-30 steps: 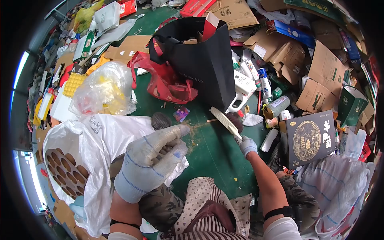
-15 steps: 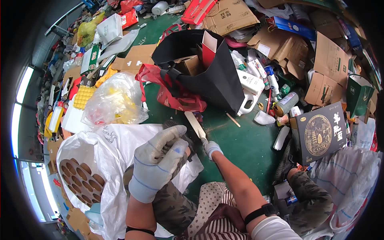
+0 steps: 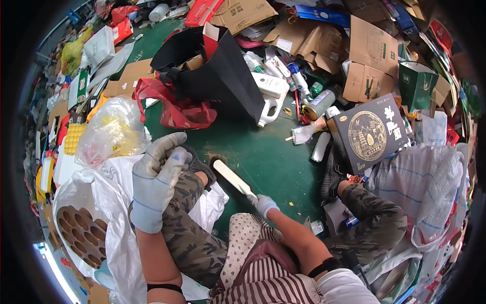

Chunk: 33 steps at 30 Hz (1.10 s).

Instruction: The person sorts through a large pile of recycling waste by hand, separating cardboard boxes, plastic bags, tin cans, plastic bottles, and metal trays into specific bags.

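The brush (image 3: 234, 177) is low over the green floor (image 3: 268, 157), in front of the seated person, its pale back uppermost and its dark bristles showing along the edge; whether they touch the floor cannot be told. The gloved right hand (image 3: 265, 204) is closed around the handle. The gloved left hand (image 3: 153, 190) is raised, well apart from the right, above the person's left leg (image 3: 190, 223); its fingers are curled, and whether anything lies between them cannot be determined. The far end of the brush is near a dark shoe (image 3: 198, 166); a wide swing to that side could, in my judgement, knock the shoe or scuff the bristles. Beside the left leg, a white sack (image 3: 124, 202) spreads in loose folds and holds a brown moulded tray (image 3: 81, 233); a low left hand could snag its film. Beyond, the tall black bag (image 3: 223, 76) leans beside a red bag (image 3: 177, 106) and a white jug (image 3: 272, 91); a push at its base could tip it, as it stands slanted. Towards the person's right, a can (image 3: 320, 104) lies on its side and could roll if nudged. The black printed box (image 3: 368, 133) sits tilted near the right leg (image 3: 372, 215); a shift of that leg could dislodge it.
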Each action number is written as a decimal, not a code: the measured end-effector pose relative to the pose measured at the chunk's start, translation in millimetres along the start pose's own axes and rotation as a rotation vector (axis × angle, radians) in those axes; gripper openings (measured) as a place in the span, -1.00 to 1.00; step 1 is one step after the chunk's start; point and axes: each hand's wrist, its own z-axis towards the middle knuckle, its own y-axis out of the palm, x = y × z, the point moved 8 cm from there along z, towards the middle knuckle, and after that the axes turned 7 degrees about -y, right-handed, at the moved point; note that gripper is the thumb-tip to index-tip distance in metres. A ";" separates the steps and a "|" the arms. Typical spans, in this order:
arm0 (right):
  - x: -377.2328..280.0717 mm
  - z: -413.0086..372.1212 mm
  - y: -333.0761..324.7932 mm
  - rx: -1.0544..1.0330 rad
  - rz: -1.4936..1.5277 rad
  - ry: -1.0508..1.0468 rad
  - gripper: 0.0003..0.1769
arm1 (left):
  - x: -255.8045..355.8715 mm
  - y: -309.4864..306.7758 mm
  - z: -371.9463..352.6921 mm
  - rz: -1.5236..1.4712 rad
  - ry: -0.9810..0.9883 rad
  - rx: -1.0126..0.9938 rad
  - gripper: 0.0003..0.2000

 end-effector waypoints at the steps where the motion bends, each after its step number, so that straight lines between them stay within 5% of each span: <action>1: 10.4 6.7 -34.2 0.046 -0.043 0.039 -0.27 | -3.8 0.7 3.5 0.029 0.016 -0.017 -0.72; 5: 10.1 -6.9 -225.7 0.339 -0.448 0.059 -0.32 | -5.9 2.4 2.8 0.030 0.063 -0.054 -0.72; 10: -57.5 -191.2 -391.0 0.229 -0.770 -0.077 -0.39 | -7.7 0.7 -8.2 0.012 0.058 -0.107 -0.72; 14: -5.5 -327.5 -431.3 0.724 -0.276 -0.295 -0.57 | -14.7 -2.6 -5.1 0.002 0.142 -0.096 -0.72; 16: 36.5 -364.8 -401.0 0.818 0.231 -0.357 -0.57 | -26.0 -9.2 4.5 -0.052 0.110 -0.091 -0.72; 19: 90.4 -404.5 -321.8 0.565 0.493 0.083 -0.63 | -24.7 -7.4 -5.1 -0.182 0.037 -0.091 -0.72; 22: 157.5 -407.7 -256.4 0.073 0.031 0.318 -0.47 | -37.8 -7.3 0.6 -0.259 -0.029 -0.189 -0.69; 25: 200.4 -382.5 -177.6 -0.430 -0.545 0.160 -0.49 | -44.7 3.4 -4.9 -0.164 -0.111 -0.155 -0.68; 28: 222.9 -341.4 -120.3 -0.680 -0.862 0.128 -0.54 | -47.5 31.0 -8.8 -0.147 -0.174 -0.188 -0.67; 33: 218.7 -236.1 -137.6 -0.578 -0.805 -0.006 -0.48 | -53.8 72.1 -4.4 -0.110 -0.253 -0.262 -0.65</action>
